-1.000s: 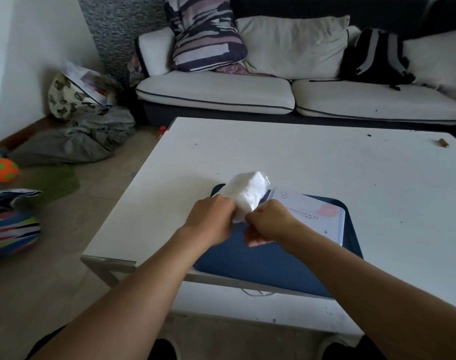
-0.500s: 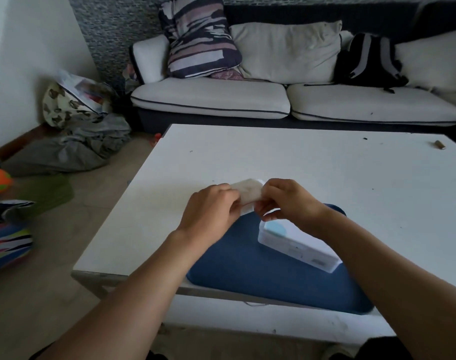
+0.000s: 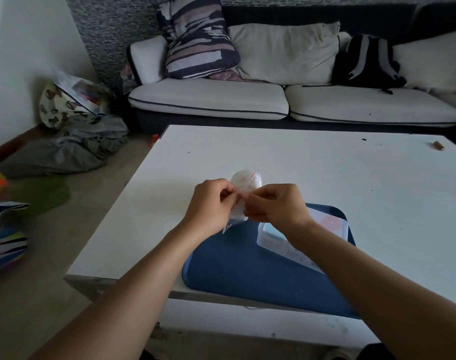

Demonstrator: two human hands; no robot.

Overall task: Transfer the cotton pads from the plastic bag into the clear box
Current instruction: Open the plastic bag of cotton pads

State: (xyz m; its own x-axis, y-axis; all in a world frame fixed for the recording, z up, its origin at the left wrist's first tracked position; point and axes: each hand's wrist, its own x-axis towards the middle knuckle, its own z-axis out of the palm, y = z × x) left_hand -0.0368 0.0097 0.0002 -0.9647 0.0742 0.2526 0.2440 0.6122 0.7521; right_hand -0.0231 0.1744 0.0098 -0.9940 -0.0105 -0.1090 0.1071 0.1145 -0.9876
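The plastic bag [image 3: 243, 188] is thin, clear, crinkled film with a faint sheen. The clear box [image 3: 294, 240] looks like smooth, hard, see-through plastic. It sits on a matt dark-blue tray [image 3: 247, 268] at the counter's near edge. The counter [image 3: 325, 172] is smooth, matt white, lightly scuffed.

A blue tray [image 3: 247, 271] lies on the white table [image 3: 299, 162]; beyond, a sofa [image 3: 208, 100] with perhaps a backpack [image 3: 367, 61].
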